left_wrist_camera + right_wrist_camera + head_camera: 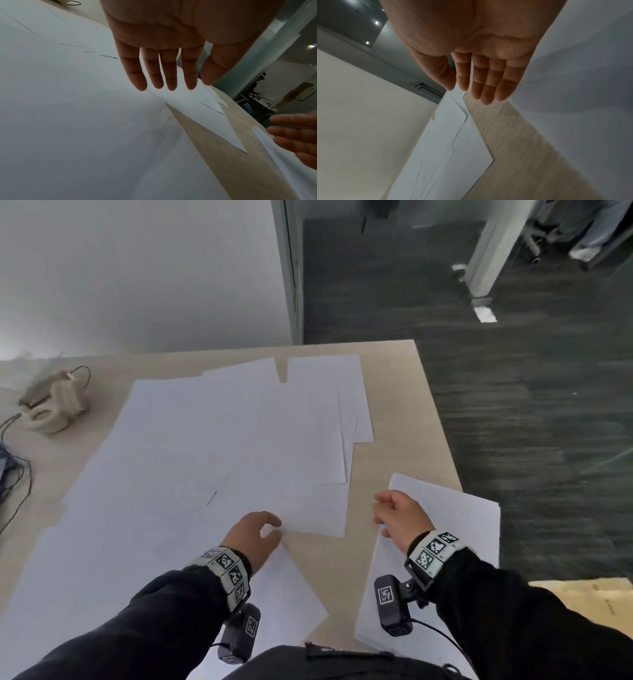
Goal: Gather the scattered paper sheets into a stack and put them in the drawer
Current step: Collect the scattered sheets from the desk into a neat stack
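Several white paper sheets [205,446] lie overlapping across the light wooden table [394,392]. My left hand [263,530] hovers over the near edge of this spread, fingers straight and relaxed, holding nothing; the left wrist view shows the left hand [164,75] above the sheets [68,108]. A separate sheet [455,518] lies at the table's right edge and overhangs it. My right hand [390,511] is above that sheet's left part, fingers loosely extended and empty; the right wrist view shows the right hand [476,83] over bare table [513,142]. No drawer is in view.
A beige device with a black cable [54,402] sits at the table's far left. More cables [13,470] lie at the left edge. Dark carpet [531,405] lies beyond the right table edge. A white wall [137,268] stands behind.
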Demonstrator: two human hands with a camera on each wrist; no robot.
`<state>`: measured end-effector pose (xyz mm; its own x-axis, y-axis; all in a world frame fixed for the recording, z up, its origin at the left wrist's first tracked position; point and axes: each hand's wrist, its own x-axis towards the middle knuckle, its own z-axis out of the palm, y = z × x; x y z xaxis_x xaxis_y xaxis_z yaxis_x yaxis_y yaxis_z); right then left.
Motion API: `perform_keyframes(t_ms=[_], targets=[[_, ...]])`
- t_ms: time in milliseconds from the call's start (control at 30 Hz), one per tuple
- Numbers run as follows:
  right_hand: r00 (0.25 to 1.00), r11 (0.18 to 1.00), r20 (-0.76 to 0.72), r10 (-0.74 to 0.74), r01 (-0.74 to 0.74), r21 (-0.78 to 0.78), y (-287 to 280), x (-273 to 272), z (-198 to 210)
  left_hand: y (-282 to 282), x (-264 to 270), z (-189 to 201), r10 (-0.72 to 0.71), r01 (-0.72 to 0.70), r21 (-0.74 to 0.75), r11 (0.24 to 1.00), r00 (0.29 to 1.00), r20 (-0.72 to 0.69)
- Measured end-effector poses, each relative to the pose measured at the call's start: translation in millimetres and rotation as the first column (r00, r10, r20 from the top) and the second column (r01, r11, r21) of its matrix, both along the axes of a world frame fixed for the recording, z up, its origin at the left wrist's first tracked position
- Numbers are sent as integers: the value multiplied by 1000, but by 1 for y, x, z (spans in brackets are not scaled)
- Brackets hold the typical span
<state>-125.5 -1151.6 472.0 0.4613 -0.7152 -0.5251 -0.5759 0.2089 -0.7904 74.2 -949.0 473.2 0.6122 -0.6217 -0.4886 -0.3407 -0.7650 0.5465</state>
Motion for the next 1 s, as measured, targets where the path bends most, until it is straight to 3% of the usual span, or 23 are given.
perform_keyframes(t_ms=[200, 367, 600, 800, 1000], targets=[[996, 999, -79, -40, 41, 3, 7, 54, -7, 0, 58, -12, -86, 91, -41, 995, 990, 114], [977, 987, -139, -164, 161, -27, -1, 80, -10, -30, 95, -16, -218, 191, 131, 973, 948, 230], [951, 967, -176, -254, 252, -30, -11, 108, -20, -50, 111, -36, -449, 368, 358, 858, 876, 175], [903, 905, -132, -408, 419, 70, -15, 121, -22, -28, 103, -41, -559, 478, 344, 808, 806, 193], [919, 938, -218, -330, 345, 33, -23, 120, -29, -17, 97, -39, -626, 568, 290, 771, 759, 179]])
